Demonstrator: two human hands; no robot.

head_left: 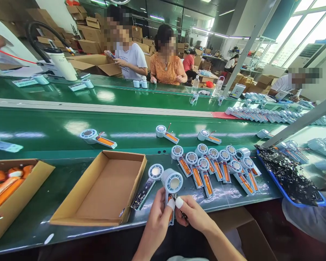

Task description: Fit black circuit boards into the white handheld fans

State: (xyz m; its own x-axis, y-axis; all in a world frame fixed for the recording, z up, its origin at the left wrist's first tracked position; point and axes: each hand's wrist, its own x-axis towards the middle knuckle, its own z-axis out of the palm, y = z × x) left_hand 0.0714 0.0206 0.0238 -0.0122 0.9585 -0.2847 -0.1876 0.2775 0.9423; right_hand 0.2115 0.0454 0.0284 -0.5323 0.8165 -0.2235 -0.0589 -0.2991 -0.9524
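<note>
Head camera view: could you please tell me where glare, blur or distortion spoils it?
Head view: ceiling lights glare off the green belt; the windows are blown out; edges bend with wide-angle distortion; the fan in both hands stays sharp.

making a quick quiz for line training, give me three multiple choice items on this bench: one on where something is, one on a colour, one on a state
1. Where is the open cardboard box relative to the two hands?
A. to their left
B. to their right
C. behind the blue tray

2. What colour is the belt?
A. grey
B. green
C. red

3. How is the fan unit near the bench edge held?
A. lying untouched
B. by one hand only
C. by both hands

Answers:
1 A: the box sits left of the left hand and right hand.
2 B: its surface is glossy green.
3 C: fingers of both hands grip its handle.
</note>
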